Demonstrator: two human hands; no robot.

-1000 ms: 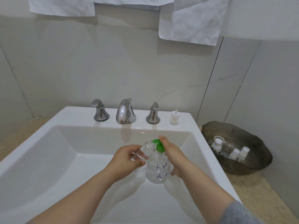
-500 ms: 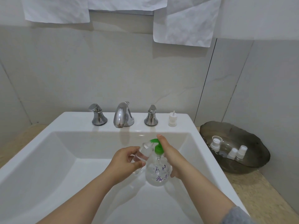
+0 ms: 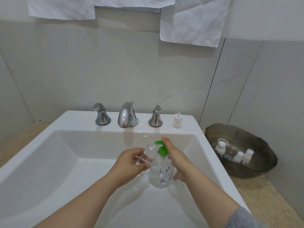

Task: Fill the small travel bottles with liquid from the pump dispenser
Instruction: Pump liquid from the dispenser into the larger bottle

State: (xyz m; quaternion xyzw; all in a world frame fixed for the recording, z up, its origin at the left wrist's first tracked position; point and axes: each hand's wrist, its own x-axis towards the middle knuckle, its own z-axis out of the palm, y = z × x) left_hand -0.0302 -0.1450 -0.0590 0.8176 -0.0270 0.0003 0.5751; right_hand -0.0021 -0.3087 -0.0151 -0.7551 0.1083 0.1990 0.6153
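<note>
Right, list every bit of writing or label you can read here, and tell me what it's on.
Pump dispenser: two rows of purple handwriting on its clear body, too blurred to read, so nothing can be quoted.
Small travel bottle, small bottles in the dark bowl, faucet: no text visible on any of them.

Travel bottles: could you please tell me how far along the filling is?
Done: cannot tell; three capped bottles sit in the bowl, their fill unclear. In hand: the left hand holds an open small bottle at the nozzle of the green pump, while the right hand grips the dispenser, a finger on top. Left: finish this fill, then probably refit the cap on the sink ledge.
</note>
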